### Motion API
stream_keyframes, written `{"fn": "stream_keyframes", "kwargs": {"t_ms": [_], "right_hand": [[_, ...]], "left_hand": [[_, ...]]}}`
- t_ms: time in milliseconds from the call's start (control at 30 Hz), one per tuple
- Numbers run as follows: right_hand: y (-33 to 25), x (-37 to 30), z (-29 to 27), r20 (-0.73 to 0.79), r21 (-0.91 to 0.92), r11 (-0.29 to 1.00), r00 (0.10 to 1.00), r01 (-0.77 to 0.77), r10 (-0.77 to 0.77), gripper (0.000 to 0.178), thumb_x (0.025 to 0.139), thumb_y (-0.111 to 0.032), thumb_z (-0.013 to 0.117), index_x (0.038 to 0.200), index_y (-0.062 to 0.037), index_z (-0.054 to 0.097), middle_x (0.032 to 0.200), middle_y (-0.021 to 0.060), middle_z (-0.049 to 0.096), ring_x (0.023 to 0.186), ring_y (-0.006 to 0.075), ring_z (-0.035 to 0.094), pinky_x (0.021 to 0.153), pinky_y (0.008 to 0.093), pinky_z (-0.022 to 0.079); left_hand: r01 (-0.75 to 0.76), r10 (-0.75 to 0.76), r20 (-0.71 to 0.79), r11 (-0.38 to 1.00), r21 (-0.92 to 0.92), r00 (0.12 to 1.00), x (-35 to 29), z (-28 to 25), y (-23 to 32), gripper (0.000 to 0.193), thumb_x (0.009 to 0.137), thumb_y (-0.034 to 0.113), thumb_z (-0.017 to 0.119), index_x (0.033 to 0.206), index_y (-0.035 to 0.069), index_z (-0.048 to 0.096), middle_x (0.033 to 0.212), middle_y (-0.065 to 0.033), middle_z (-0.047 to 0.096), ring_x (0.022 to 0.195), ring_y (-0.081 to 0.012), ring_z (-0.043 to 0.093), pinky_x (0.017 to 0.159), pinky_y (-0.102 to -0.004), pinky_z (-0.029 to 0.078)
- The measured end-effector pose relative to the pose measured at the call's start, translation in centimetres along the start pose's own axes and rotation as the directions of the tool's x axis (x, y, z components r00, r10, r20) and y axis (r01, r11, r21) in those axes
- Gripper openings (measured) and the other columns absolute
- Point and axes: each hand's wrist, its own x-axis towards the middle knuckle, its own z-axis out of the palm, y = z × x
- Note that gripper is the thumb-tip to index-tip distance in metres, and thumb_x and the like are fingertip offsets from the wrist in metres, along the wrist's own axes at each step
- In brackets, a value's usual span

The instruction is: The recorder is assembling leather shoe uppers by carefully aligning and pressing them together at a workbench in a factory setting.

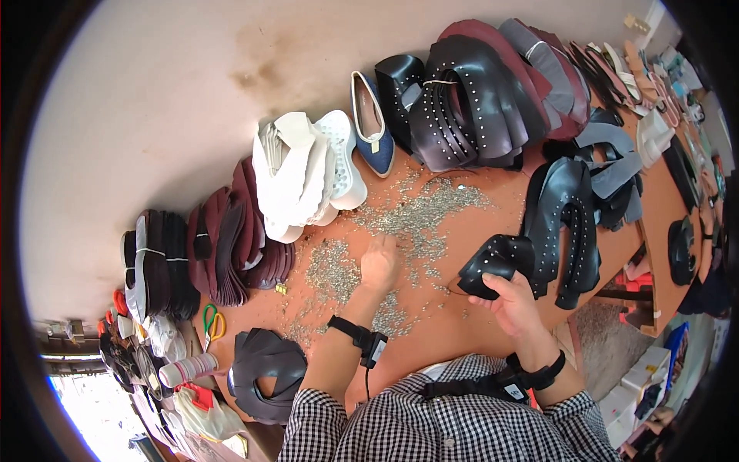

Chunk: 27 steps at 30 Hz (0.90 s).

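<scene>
Fingers, right hand [510,304]: clamped on black shoe upper [493,260]; left hand [379,264]: unclear; metal studs [423,215] could be scattered if brushed.

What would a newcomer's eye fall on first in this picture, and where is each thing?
Probably the glittering scatter of small metallic-looking bits across the orange-brown table, with the left hand among them. Beyond them, a blue pointed shoe sits between white pieces and black studded pieces. Nearer, the right hand holds a black curved piece.
</scene>
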Motion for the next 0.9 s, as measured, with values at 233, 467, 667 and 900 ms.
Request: {"fn": "stream_keyframes", "kwargs": {"t_ms": [233,467,667,900], "right_hand": [[0.0,0.4,-0.6,-0.026,0.032,0.999,1.0,-0.007,0.007,0.018,0.083,-0.007,0.054,0.101,-0.0048,0.054,0.094,0.0044,0.061,0.084,0.0154,0.061,0.063,0.0284,0.053],[0.0,0.5,-0.6,-0.02,0.025,0.999,1.0,-0.021,0.022,0.019,0.082,-0.005,0.055,0.1,-0.0043,0.054,0.093,0.005,0.061,0.081,0.0156,0.061,0.064,0.0299,0.053],[0.1,0.2,-0.5,-0.001,0.039,0.998,0.999,-0.042,0.042,0.018,0.081,-0.003,0.055,0.099,-0.003,0.056,0.091,0.0057,0.061,0.08,0.0164,0.061,0.064,0.0316,0.053],[0.4,-0.4,-0.3,0.031,0.063,0.998,0.999,-0.02,0.018,0.018,0.081,-0.002,0.054,0.099,-0.0012,0.057,0.093,0.0078,0.062,0.081,0.0172,0.061,0.066,0.0321,0.054]], "left_hand": [[-0.085,0.038,0.212,0.973,0.217,0.977,0.6,-0.4,0.5,0.013,0.074,0.008,0.05,0.085,0.003,0.049,0.089,-0.0124,0.05,0.087,-0.0287,0.053,0.066,-0.0391,0.049],[-0.182,0.049,0.335,0.908,0.377,0.941,1.4,-0.7,1.1,0.013,0.077,0.01,0.046,0.086,0.001,0.05,0.089,-0.0124,0.051,0.089,-0.0257,0.053,0.067,-0.0357,0.05],[-0.17,-0.04,0.473,0.903,0.394,0.88,2.9,-1.7,2.3,0.015,0.079,0.01,0.046,0.088,0.0,0.052,0.091,-0.0135,0.053,0.087,-0.0279,0.058,0.065,-0.0356,0.051],[-0.201,0.028,0.383,0.886,0.418,0.923,2.0,-0.7,1.3,0.014,0.078,0.01,0.047,0.088,0.001,0.052,0.091,-0.0144,0.055,0.08,-0.0296,0.06,0.063,-0.0362,0.051]]}}
